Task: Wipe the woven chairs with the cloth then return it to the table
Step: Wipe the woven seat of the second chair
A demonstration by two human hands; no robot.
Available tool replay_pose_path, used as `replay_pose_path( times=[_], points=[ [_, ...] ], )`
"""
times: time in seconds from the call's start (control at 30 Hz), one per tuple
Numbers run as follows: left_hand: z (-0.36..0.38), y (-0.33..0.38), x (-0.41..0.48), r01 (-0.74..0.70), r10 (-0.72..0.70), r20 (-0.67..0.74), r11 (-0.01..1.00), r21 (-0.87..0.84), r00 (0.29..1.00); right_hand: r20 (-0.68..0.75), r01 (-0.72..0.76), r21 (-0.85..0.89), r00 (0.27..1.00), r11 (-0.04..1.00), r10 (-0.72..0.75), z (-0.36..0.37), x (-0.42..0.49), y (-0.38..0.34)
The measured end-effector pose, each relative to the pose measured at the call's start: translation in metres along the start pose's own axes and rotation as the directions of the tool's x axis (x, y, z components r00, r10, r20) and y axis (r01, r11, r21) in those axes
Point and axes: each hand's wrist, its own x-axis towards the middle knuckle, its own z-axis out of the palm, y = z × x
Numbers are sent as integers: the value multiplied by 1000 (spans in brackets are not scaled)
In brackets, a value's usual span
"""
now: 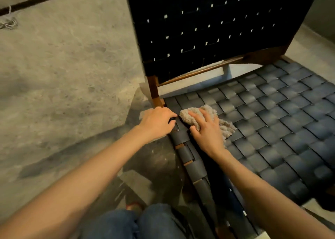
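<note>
The floor (63, 66) is mottled grey stone or concrete. On it stands a woven chair (272, 120) of dark straps on a brown wooden frame. No counter is in view.

Step in hand: wiping the seat. The cloth (227, 128), a pale fluffy wad, lies on the seat straps just beside the rear post (154, 91), on the seat side of it. Most of the seat extends away from the post. Whether that area or the backrest (208, 26) above the post has been wiped cannot be told.

Next move, as judged: draw the cloth across the straps away from the post under steady downward pressure, and steady the frame so the chair does not shift.

Right hand (208, 133): the fingers (194, 115) are spread and nearly straight, laid flat on top of the cloth and pressing it to the seat. The thumb rests at the edge of the cloth.

Left hand (155, 120): it sits at the foot of the post, and its fingers (172, 114) are curled over the edge straps of the seat, apparently gripping them to brace the chair. It does not touch the cloth.
</note>
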Motion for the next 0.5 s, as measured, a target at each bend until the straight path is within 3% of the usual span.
replay_pose_path(
  times=[0.1,0.17,0.3,0.5],
  points=[
    [-42,12,-16,104,-99,42,986,-130,994,308,-103,75,948,992,75,-42,12,-16],
    [-79,22,-32,136,-130,43,972,-190,991,391,-190,206,915,960,97,-84,16,-34],
    [-173,40,-66,162,-168,-2,952,-259,986,260,-210,449,961,868,98,-173,7,-87],
    [-327,68,-99,182,-210,-48,925,-334,977,212,-252,587,965,769,154,-302,-5,-168]
  ],
)
